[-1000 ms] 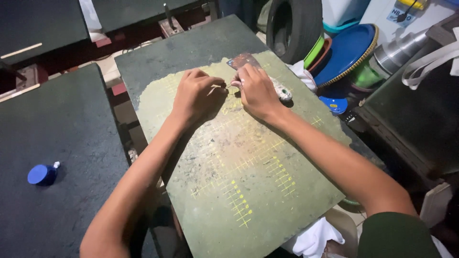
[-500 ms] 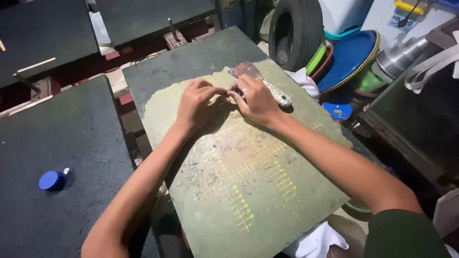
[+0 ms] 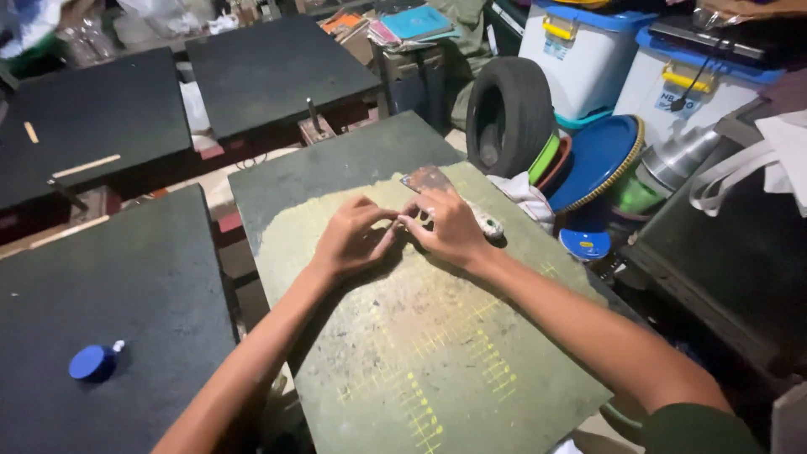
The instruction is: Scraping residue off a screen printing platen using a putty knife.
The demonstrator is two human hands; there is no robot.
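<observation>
Now the left hand (image 3: 353, 240) and right hand (image 3: 450, 229) are pressed closer together than before; something small is pinched between their fingertips, far on the green board (image 3: 437, 361), beside the scraper (image 3: 427, 178).

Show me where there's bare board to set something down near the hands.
Free: the near half of the green board, between the forearms; the dark board above the blue cap. Crowded: the far end, where left hand, right hand and scraper meet.
</observation>
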